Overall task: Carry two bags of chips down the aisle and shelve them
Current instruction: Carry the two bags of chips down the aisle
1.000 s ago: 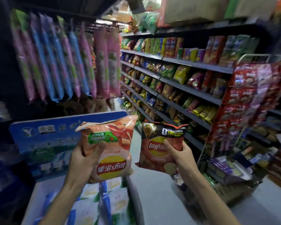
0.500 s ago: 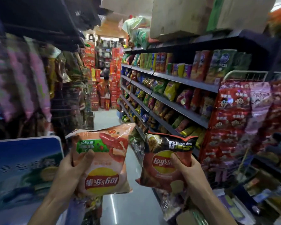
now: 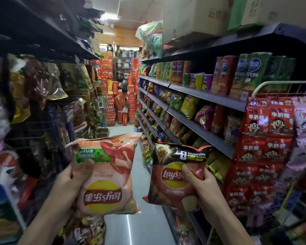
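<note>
Left hand [image 3: 72, 181] clamped on the pink crayfish bag [image 3: 107, 175], thumb across its front, logo upside down. Right hand [image 3: 204, 184] closed on the dark red bag [image 3: 173, 175], thumb on the logo, bag upright. Both bags raised side by side, just apart, over the open aisle floor [image 3: 131, 225]. Right: shelves [image 3: 207, 98] packed with chip bags and canisters, edges near the dark red bag. Left: hanging snack packets [image 3: 42, 85]. Far end: stacked red boxes [image 3: 121, 106].

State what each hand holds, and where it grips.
Left hand grips the pink bag at its left edge; right hand grips the red bag at its right edge.
</note>
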`<state>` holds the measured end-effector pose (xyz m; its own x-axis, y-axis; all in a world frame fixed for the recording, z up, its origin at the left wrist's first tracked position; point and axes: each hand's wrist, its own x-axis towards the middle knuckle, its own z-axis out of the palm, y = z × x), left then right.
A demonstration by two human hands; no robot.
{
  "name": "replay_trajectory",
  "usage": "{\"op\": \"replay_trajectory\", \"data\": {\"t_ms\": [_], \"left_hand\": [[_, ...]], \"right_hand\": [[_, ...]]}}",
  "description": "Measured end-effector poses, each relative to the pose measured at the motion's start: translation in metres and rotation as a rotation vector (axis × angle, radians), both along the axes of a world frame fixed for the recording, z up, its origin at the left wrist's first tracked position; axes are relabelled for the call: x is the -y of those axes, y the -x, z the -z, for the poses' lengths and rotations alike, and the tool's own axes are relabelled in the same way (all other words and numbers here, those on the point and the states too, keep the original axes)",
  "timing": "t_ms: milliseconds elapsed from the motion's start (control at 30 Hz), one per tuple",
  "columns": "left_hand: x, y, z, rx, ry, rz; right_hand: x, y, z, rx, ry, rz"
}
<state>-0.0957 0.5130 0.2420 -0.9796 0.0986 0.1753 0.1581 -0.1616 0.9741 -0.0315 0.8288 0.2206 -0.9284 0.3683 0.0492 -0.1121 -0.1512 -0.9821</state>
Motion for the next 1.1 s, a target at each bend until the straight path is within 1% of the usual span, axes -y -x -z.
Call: {"op": "replay_trajectory", "data": {"t_ms": [167, 267, 367, 667, 867, 933, 1100], "left_hand": [[-0.032, 0.068, 0.009, 0.020, -0.023, -0.007], [-0.047, 0.128, 0.015, 0.037, -0.045, -0.021], [-0.066, 0.200, 0.013, 0.010, -0.032, -0.032], [-0.095, 0.406, -0.001, 0.017, -0.031, -0.012], [-0.122, 0.539, 0.010, 0.017, -0.066, 0.011], [-0.135, 0.586, 0.010, 0.017, -0.056, 0.015], [-0.161, 0.725, 0.005, -0.004, -0.027, 0.029]], "right_hand": [[-0.030, 0.065, 0.005, 0.013, 0.023, 0.024], [-0.045, 0.121, 0.007, 0.035, 0.029, 0.044], [-0.063, 0.192, 0.006, 0.037, 0.036, 0.068], [-0.091, 0.385, -0.003, 0.009, 0.070, 0.073], [-0.110, 0.513, -0.002, -0.004, 0.004, 0.094], [-0.117, 0.560, 0.000, -0.023, 0.012, 0.100], [-0.147, 0.692, 0.001, -0.027, 0.050, 0.092]]}}
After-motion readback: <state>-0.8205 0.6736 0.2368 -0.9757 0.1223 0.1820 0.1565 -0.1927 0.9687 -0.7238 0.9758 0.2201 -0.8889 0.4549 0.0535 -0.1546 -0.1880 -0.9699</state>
